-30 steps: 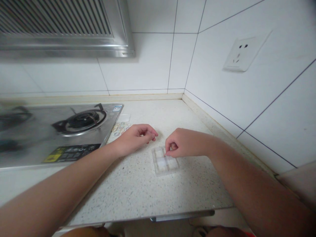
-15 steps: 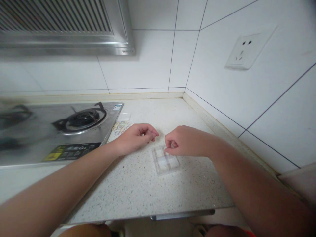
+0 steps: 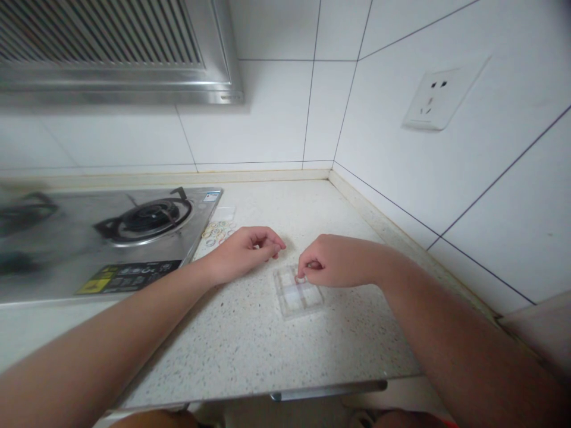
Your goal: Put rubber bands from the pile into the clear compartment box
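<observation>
A small clear plastic box with several compartments lies on the speckled countertop. My right hand rests over its far edge, thumb and forefinger pinched on a tiny pale ring-like piece above a compartment. My left hand lies on the counter just left of the box, fingers curled and pinched together; whether they hold anything I cannot tell. A little heap of small coloured rings lies beyond my left hand, beside the stove.
A steel gas stove with a black burner fills the left side. A range hood hangs above it. White tiled walls close the corner, with a wall socket on the right. A clear lid lies behind the rings.
My right hand has dipped slightly toward the box, its pinched fingertips now lower over a compartment. My left hand has stayed in place.
</observation>
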Demonstrator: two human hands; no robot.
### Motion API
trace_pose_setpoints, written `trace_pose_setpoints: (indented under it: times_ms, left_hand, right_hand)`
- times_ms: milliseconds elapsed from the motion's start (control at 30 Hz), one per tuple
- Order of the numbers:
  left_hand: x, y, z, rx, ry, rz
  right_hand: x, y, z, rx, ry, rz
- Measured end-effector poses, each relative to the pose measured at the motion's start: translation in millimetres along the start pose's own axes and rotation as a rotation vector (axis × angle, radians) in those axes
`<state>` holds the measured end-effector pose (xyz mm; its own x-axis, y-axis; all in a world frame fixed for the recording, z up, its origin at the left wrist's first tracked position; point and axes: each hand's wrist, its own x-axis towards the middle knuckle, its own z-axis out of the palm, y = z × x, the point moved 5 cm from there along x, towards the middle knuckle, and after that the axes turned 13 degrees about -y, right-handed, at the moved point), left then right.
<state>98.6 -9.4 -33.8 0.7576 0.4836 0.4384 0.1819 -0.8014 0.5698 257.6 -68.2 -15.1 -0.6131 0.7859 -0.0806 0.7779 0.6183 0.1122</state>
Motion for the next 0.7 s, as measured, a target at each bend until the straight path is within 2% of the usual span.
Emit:
trace_pose_setpoints:
  times_ms: [233,433,700]
  left_hand:
    - [0,1,-0.5,0.017,0.002,0.0]
    - [0,3,-1.0,0.029,-0.009,0.013]
    - [-1,2,-0.9,0.064,-0.006,0.021]
  right_hand:
    - [-2,-2,-1,0.043,-0.002,0.006]
    - [-2,4,-6,0.087,0.101,-0.06]
    - [3,18,-4,0.003,0.097,0.028]
